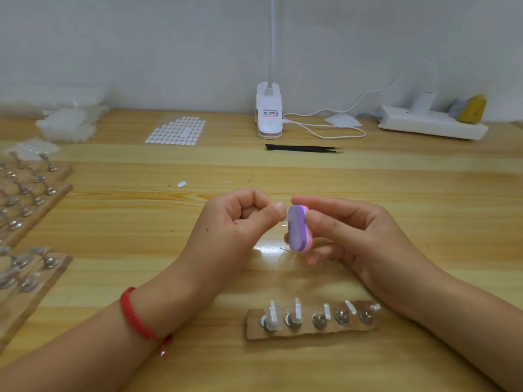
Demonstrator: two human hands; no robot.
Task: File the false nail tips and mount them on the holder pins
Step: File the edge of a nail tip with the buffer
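Right hand [348,230] grips purple-and-pink buffer block [297,229] upright, fingers curled round its right side, above the table [424,193] at centre. Left hand [243,219] is curled, thumb and forefinger pinched narrow and touching the block's left purple face; cannot tell whether a tip sits in the pinch. Holder strip [311,332] with its pins lies nearer, just below the right hand.

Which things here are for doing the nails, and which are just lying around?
For the job: purple-pink buffer block in the right hand, tiny nail tip pinched by the left hand, holder strip with pins.
Lying about: black tweezers, clip lamp, power strip.
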